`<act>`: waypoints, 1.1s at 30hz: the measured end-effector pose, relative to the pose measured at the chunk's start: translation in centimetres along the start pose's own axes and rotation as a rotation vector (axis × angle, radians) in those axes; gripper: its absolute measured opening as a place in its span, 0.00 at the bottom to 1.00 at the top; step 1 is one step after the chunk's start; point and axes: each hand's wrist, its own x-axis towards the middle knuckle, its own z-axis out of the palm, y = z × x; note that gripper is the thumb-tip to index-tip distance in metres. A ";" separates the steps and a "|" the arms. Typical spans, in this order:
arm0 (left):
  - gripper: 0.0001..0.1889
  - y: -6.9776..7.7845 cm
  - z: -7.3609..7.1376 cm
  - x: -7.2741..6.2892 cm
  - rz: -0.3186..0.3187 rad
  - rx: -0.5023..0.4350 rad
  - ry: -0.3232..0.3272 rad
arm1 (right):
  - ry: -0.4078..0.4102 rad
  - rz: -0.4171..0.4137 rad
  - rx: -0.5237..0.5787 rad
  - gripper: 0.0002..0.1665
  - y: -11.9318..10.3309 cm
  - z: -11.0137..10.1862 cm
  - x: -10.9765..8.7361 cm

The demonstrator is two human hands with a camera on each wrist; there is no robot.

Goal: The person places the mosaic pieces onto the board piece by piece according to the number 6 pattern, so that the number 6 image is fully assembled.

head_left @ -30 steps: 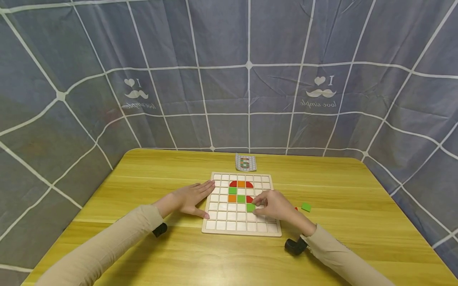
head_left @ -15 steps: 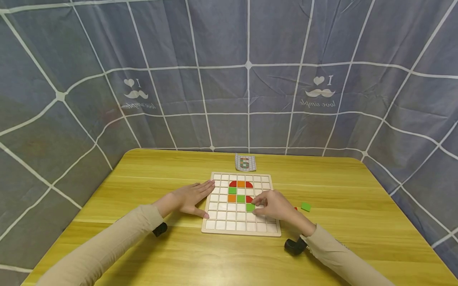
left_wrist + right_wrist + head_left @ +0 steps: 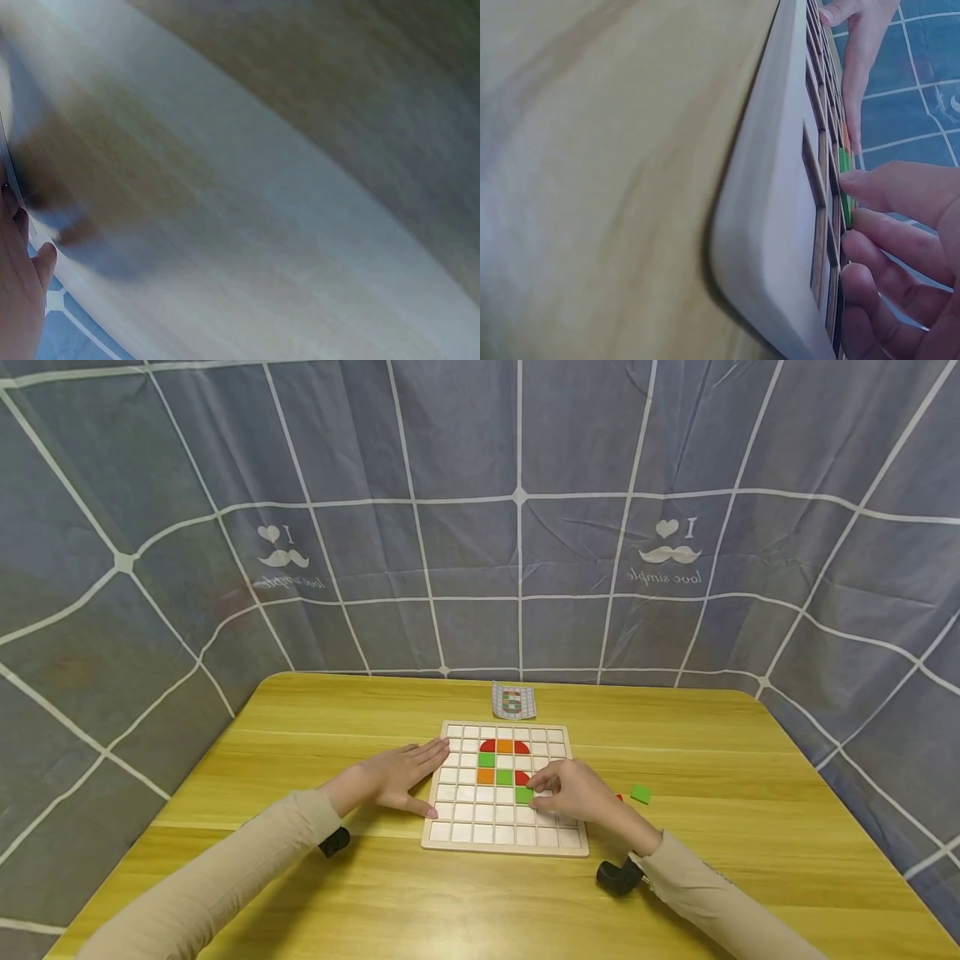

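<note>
A wooden grid board (image 3: 506, 852) lies on the table with red, orange and green tiles in some cells. My left hand (image 3: 401, 777) is spread flat, its fingertips and thumb touching the board's left edge. My right hand (image 3: 573, 792) pinches a green square tile (image 3: 524, 795) at a cell right of the middle; in the right wrist view the thumb and index finger (image 3: 889, 187) meet the green tile's edges. Just above it sits a red rounded tile (image 3: 522, 778). Other tiles include an orange one (image 3: 486, 776) and a green one (image 3: 487, 760). The left wrist view shows mostly blurred table.
Behind the board lies a small printed pattern card (image 3: 513, 701). To the right of the board are a loose green tile (image 3: 641, 793) and a red piece (image 3: 619, 797), partly hidden by the right hand. A grey curtain (image 3: 480, 552) with white lines surrounds the table (image 3: 360, 893).
</note>
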 end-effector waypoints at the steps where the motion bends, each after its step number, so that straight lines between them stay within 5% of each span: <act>1: 0.55 0.0 0.0 0.0 0.001 -0.004 0.002 | 0.000 0.000 0.000 0.11 0.0 0.0 0.0; 16: 0.55 -0.1 0.0 0.0 0.010 -0.010 -0.001 | 0.002 -0.019 0.029 0.12 0.3 -0.4 -0.1; 33: 0.56 -0.1 0.1 0.0 0.010 -0.016 0.010 | 0.079 -0.002 0.007 0.14 2.2 -4.1 -2.0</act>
